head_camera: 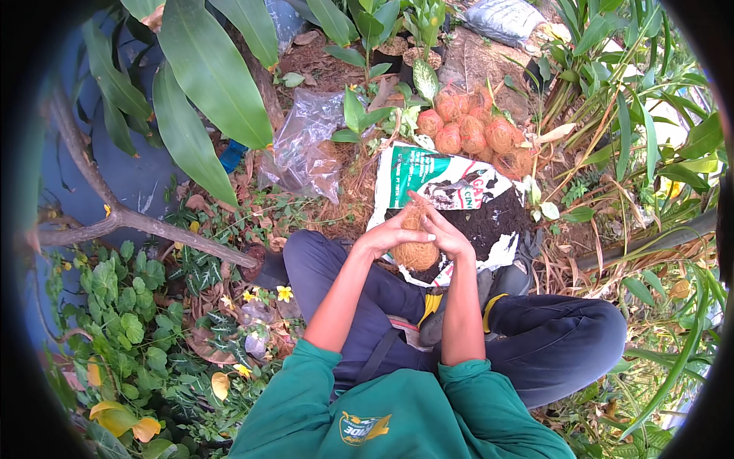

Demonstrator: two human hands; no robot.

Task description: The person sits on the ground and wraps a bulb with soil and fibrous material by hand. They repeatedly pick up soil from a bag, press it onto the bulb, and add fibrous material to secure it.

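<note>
Both hands are cupped around a brown ball of coconut fiber (416,255) above the person's crossed legs. My left hand (390,236) presses on its left side, and my right hand (450,235) on its right side, fingertips meeting at the far end. Beneath lies a white and green printed plastic sack (404,166) with dark soil (493,221) spread over it. Beyond the sack sits a pile of several fiber balls wrapped in reddish string (471,135). Loose brown fiber (356,192) lies left of the sack, beside a clear plastic bag (304,149).
A bare branch (172,234) reaches in from the left towards the knee. Large green leaves (212,74) hang at upper left. Potted plants (421,57) and a grey plastic sack (504,22) stand or lie at the back. Dense plants flank both sides.
</note>
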